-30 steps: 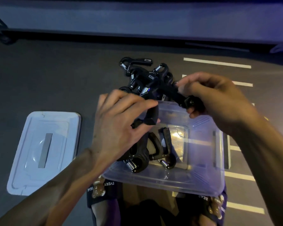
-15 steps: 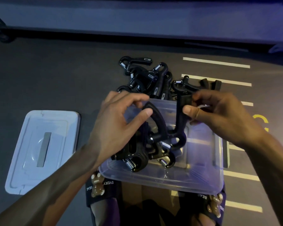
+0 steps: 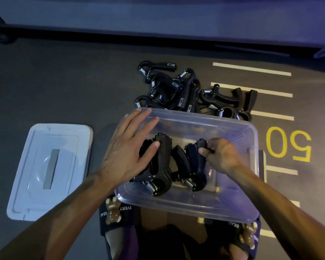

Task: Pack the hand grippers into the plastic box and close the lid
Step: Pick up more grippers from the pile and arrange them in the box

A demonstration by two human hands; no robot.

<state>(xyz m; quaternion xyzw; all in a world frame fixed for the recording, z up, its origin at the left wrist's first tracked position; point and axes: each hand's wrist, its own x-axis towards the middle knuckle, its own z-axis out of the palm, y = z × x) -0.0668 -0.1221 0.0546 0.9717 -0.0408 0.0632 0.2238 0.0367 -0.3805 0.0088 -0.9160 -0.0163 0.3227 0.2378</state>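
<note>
A clear rectangular plastic box sits in the lower centre of the frame on the dark grey floor, lid off and mouth up. Inside it, toward its left half, lie black spring-loaded hand grippers: one under the left hand and another beside it to the right, both with their coiled metal springs at the near end and handles pointing away from the person. The left hand lies spread and flat, fingers extended across the box's left rim, the thumb resting on the left gripper's handle; its grip is wide open and closes on nothing. The right hand reaches in from the right, its grip pinched tight with thumb and fingertips on the upper end of the right gripper's handle. Just beyond the box's far rim, in the upper centre of the frame, a loose pile of more black hand grippers rests on the floor. The pale rectangular plastic lid lies flat on the floor at the left of the frame, apart from the box. White stripes and a yellow painted number mark the floor at the right. Slippers with bear figures show under the box's near edge
</note>
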